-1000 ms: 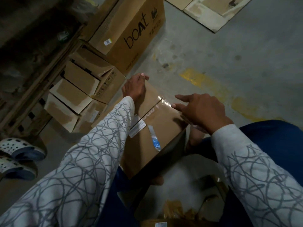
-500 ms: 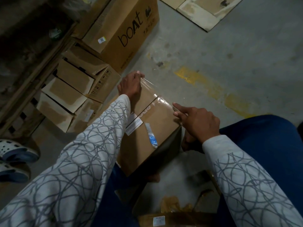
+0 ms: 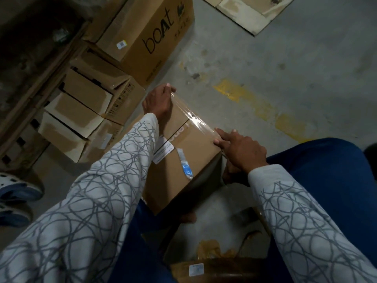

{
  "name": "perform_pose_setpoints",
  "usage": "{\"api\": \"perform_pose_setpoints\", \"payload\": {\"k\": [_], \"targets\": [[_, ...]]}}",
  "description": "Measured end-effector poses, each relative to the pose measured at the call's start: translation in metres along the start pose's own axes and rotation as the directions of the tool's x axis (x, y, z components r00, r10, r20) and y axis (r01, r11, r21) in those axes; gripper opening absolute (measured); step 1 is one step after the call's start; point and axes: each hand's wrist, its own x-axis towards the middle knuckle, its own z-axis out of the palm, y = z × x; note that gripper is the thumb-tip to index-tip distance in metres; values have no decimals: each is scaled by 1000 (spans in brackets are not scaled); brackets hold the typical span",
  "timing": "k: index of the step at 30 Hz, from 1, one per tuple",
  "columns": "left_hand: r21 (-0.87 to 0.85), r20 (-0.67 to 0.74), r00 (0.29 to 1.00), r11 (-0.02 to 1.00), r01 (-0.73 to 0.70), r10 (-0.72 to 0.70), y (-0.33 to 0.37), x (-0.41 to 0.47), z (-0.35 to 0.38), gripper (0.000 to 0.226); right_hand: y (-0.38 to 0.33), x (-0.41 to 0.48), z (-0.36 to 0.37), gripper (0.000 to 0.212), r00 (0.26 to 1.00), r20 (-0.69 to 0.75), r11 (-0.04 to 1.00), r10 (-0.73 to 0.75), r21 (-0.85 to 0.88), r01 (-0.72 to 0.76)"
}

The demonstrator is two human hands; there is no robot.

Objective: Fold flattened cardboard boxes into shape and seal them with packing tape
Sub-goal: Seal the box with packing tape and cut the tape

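A brown cardboard box [image 3: 183, 160] stands between my knees with its two top flaps closed and a white label and a blue sticker on top. A strip of clear packing tape [image 3: 193, 119] stretches along the box's far edge. My left hand [image 3: 159, 101] pinches the tape's far end, raised slightly above the box's far corner. My right hand [image 3: 240, 148] presses the tape's near end down onto the box's right corner with extended fingers. The tape roll is hidden.
A large "boat" carton [image 3: 142, 35] stands ahead on the left, with several small open-flapped boxes [image 3: 85, 111] stacked beside it. Sandals [image 3: 16, 193] lie at the far left. Flattened cardboard [image 3: 255, 11] lies on the concrete floor at top. Another box [image 3: 214, 268] sits near my lap.
My left hand has pulled the tape out from the box's far edge and stretched it taut. My right hand has settled on the right corner, holding the tape there.
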Motion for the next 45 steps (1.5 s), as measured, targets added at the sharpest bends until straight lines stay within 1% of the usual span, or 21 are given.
{"api": "perform_pose_setpoints", "payload": {"k": [5, 8, 11, 13, 17, 19, 23, 27, 29, 31, 32, 33, 34, 35, 36, 37, 38, 40, 42, 44, 45], "targets": [[5, 17, 999, 1000, -27, 27, -4, 7, 0, 45, 9, 11, 11, 53, 1000, -2, 995, -30, 98, 30], [149, 39, 994, 983, -111, 106, -3, 3, 6, 38, 8, 12, 14, 53, 1000, -4, 994, -18, 110, 18], [420, 102, 926, 828, -371, 363, -2, -12, 12, 41, 8, 13, 15, 53, 1000, -31, 991, 0, 130, 4], [491, 164, 872, 729, -477, 460, -2, -24, 12, 48, 9, 15, 17, 54, 999, -35, 990, -3, 140, 8], [309, 287, 792, 731, -609, 539, 8, -39, 16, 55, 8, 18, 18, 56, 999, -41, 988, -6, 152, 12], [234, 302, 754, 722, -651, 583, 17, -53, 23, 53, 6, 18, 17, 60, 999, -35, 988, -3, 153, 8], [254, 304, 723, 679, -689, 621, 32, -84, 37, 52, 9, 22, 21, 72, 999, -34, 992, -5, 124, 9], [327, 411, 724, 652, -684, 554, 54, -109, 46, 58, 16, 33, 30, 80, 999, -19, 996, -40, 76, 41], [366, 486, 749, 673, -643, 451, 66, -112, 46, 44, 19, 36, 33, 83, 999, -32, 996, -27, 88, 29], [279, 541, 788, 821, -498, 294, 79, -113, 46, 32, 19, 34, 32, 84, 998, -50, 987, 31, 157, -23], [178, 589, 774, 896, -406, 234, 83, -115, 43, 32, 16, 30, 29, 81, 997, -50, 985, 52, 167, -43], [16, 596, 773, 960, -280, 215, 86, -122, 37, 34, 12, 25, 25, 75, 997, -47, 985, 61, 162, -53], [-201, 581, 788, 974, -101, 202, 90, -134, 28, 37, 8, 19, 22, 65, 997, -61, 990, 47, 139, -38], [-427, 500, 846, 902, 57, 184, 88, -148, 21, 41, 5, 13, 20, 58, 994, -104, 993, 35, 112, -23], [-583, 417, 898, 799, 148, 138, 85, -166, 14, 42, 2, 7, 19, 52, 987, -159, 996, 30, 90, -16], [-675, 355, 930, 714, 185, 95, 79, -187, 6, 40, -1, -1, 18, 49, 974, -224, 998, 36, 65, -22], [-721, 277, 959, 671, 172, 52, 71, -209, 0, 34, -5, -10, 18, 49, 957, -286, 999, 42, 37, -33], [-749, 159, 987, 649, 132, -17, 49, -251, -7, 28, -11, -27, 22, 54, 913, -402, 998, 66, 18, -64], [-786, 137, 986, 595, 167, -96, 35, -286, -15, 26, -20, -41, 26, 56, 862, -507, 1000, 25, -3, -31], [-823, 168, 972, 519, 229, -162, 33, -305, -21, 22, -32, -52, 31, 50, 829, -536, 985, -163, -134, 107], [-833, 163, 971, 503, 231, -175, 33, -309, -23, 21, -39, -61, 37, 44, 820, -491, 953, -293, -214, 212]]}}
